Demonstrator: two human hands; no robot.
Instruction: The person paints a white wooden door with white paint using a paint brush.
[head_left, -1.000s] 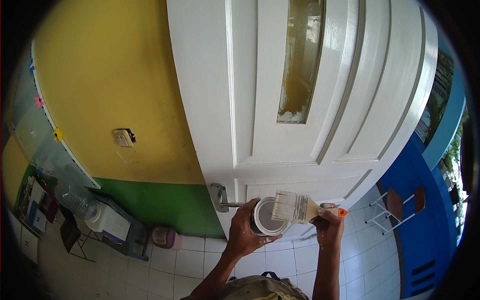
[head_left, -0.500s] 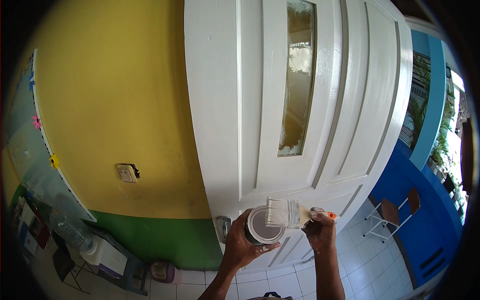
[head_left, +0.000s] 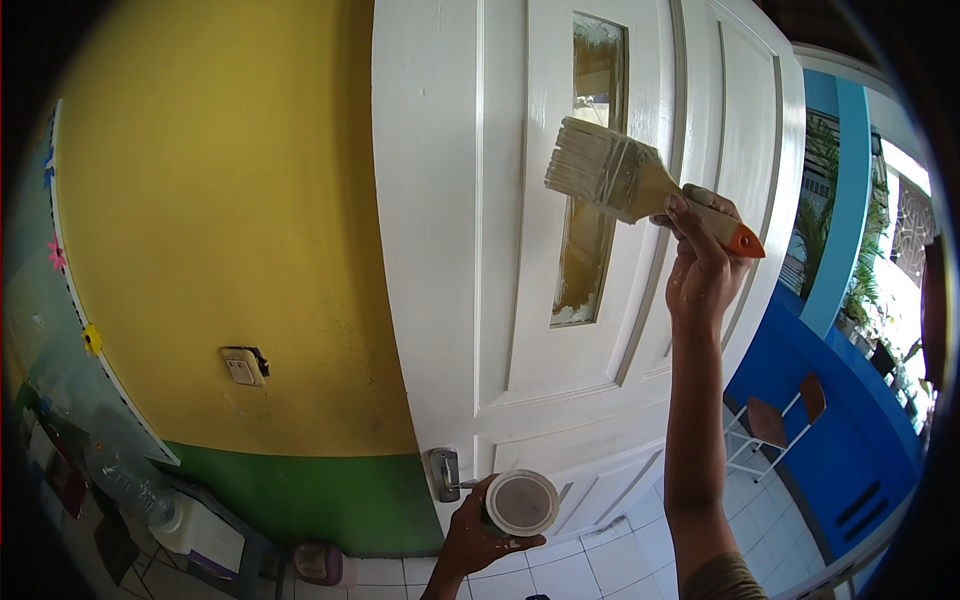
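My right hand [head_left: 705, 245] is raised before the door's upper half, its fingers closed around the handle of a wide paintbrush [head_left: 615, 172]. The bristles are coated white and point left; the wooden handle ends in an orange tip. Low down, my left hand [head_left: 478, 535] grips a round paint can [head_left: 522, 502] from its left side, with pale paint inside and a smeared rim. Behind both stands a white panelled door [head_left: 430, 230]. Its narrow glass pane [head_left: 580, 270] has white smears along the edges and is partly hidden by the brush.
A metal door handle [head_left: 447, 474] is just left of the can. The yellow wall [head_left: 220, 180] carries a loose light switch [head_left: 243, 366]. A water dispenser with a bottle [head_left: 130, 485] stands lower left. At right, a chair [head_left: 770, 420] stands by a blue wall [head_left: 860, 440].
My right hand has lifted the paintbrush up from over the can to the height of the glass pane. The can in my left hand sits slightly lower in view.
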